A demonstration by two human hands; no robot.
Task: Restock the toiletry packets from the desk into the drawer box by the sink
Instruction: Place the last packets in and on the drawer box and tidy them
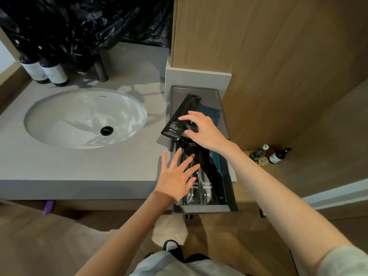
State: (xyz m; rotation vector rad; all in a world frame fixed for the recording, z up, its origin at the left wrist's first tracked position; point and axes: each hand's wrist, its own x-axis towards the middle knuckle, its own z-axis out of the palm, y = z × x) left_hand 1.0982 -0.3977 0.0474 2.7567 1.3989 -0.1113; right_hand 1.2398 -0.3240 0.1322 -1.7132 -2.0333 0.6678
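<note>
Grey counter (79, 166) with the sink (65, 120) set in it, and the drawer box (232, 194) sits open just right of that. Behind the box there's a smoky tray (199, 91), and one black packet (179, 118) lies slanted across it, its lower end poking out over the counter. More packets (207, 188) already sit in rows in the box, a couple marked toothbrush.

Your left hand (175, 176) is flat, fingers spread, pressing on the rows and holding nothing. Your right hand (203, 128) arches over the slanted packet, fingertips on it. Honestly can't tell if you've actually got it pinched or are just touching.

My guess is these foil-ish pouches are super light, floppy and a bit slick, so they'll slide rather than lift if you only push. I'd pinch the lower end by thumb and finger, where it hangs free, then lay it flat in line with the others.
</note>
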